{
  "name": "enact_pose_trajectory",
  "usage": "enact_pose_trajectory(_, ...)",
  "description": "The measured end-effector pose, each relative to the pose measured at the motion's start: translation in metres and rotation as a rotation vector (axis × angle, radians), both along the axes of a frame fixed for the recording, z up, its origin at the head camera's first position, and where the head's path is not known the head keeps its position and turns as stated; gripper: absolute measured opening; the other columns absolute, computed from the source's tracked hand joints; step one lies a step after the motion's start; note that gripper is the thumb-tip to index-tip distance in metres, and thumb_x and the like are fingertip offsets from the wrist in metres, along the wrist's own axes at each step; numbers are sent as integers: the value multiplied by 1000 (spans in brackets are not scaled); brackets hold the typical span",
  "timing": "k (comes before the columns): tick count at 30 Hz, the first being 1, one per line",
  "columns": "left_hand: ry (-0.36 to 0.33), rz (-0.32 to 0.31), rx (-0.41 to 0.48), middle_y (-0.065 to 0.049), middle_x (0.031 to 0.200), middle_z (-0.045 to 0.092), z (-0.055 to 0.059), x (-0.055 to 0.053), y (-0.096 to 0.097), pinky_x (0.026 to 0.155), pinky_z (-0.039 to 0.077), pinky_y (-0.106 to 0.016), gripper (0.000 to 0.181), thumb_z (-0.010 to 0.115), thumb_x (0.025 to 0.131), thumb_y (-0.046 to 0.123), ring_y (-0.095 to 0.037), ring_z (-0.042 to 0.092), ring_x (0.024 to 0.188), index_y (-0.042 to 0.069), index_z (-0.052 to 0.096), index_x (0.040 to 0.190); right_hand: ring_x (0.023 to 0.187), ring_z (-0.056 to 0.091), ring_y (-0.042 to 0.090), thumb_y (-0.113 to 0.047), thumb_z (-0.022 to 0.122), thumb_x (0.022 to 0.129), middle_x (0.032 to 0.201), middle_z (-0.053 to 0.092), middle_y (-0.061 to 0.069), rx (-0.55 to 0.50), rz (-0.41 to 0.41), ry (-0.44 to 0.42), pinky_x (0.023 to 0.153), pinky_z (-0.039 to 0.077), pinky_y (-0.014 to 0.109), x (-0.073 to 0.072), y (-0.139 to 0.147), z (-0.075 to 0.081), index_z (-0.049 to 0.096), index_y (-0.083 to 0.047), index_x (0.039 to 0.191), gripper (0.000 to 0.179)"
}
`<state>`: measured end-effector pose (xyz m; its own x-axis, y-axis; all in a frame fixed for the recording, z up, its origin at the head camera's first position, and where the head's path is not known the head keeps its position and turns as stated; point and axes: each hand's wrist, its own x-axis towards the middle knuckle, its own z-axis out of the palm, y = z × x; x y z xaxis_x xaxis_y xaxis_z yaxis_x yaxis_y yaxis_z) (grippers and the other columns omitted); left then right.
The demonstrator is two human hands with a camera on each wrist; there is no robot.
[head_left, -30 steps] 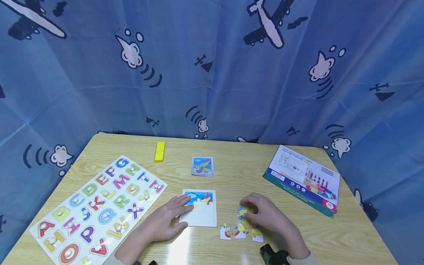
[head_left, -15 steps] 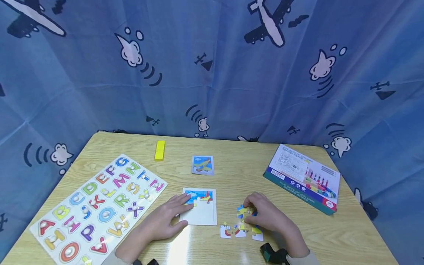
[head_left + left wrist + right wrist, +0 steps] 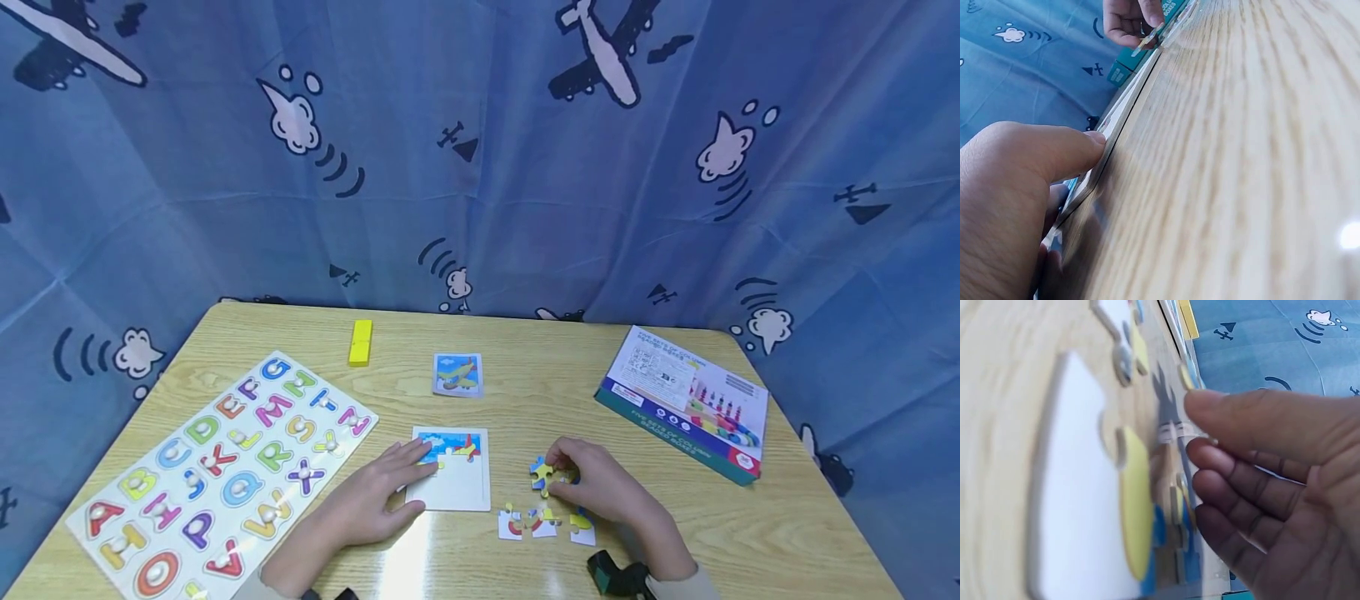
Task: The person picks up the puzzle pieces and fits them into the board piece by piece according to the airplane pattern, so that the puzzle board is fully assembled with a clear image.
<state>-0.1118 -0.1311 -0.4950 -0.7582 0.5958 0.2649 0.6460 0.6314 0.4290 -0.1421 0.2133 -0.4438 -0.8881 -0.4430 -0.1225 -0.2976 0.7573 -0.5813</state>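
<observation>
My left hand (image 3: 378,496) rests on the left edge of a white puzzle tray (image 3: 457,492), fingers stretched over it and thumb at its near edge (image 3: 1100,147). Joined pieces with sky and a red and yellow plane (image 3: 468,447) fill the tray's top part. To the right of it, my right hand (image 3: 588,479) pinches a yellow and blue jigsaw piece (image 3: 541,472) between thumb and fingers. More pieces lie on the table below that hand, among them a white and yellow one (image 3: 1085,500) and a white and red one (image 3: 510,527).
A picture card with a yellow plane (image 3: 457,375) lies behind the tray. An alphabet peg board (image 3: 217,475) spans the left side. Yellow blocks (image 3: 361,343) stand at the back, and a flat printed box (image 3: 686,404) lies at the right. A blue curtain (image 3: 480,167) hangs behind the table.
My right hand shifts slightly among the loose pieces and now holds a yellow and blue jigsaw piece, moved a little left and tilted. My left hand stays on the tray.
</observation>
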Motion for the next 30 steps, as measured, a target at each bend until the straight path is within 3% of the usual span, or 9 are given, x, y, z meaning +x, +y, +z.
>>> enact_pose_trajectory(8, -14, 5, 11, -5, 146, 45, 0, 0, 0, 114, 33, -41, 48, 61, 89, 38, -21, 39, 137, 16, 58, 132, 91, 60, 11, -17, 69, 85, 99, 64, -6, -100, -8, -22, 81, 54, 25, 1, 0, -1, 65, -16, 104, 20)
enact_pose_trajectory(13, -43, 11, 15, -4, 147, 44, 2, 1, 0, 114, 33, -42, 48, 61, 89, 38, -21, 38, 138, 16, 57, 132, 95, 63, 13, -22, 69, 86, 103, 67, -6, -167, -18, 5, 85, 56, 27, 3, -5, -2, 67, -16, 107, 22)
enact_pose_trajectory(17, -29, 9, 12, -5, 147, 44, 2, 1, 0, 115, 32, -42, 48, 61, 89, 38, -21, 38, 137, 16, 57, 132, 97, 65, 15, -21, 70, 85, 105, 68, -5, -211, -20, 46, 86, 56, 30, 4, -11, -1, 68, -15, 107, 23)
enact_pose_trajectory(30, -2, -3, 13, -7, 146, 45, 2, -1, 1, 115, 32, -40, 48, 61, 89, 37, -23, 40, 136, 13, 58, 131, 93, 62, 12, -21, 68, 87, 102, 67, -7, -216, 56, 116, 83, 57, 30, 1, -53, -2, 69, -16, 107, 21)
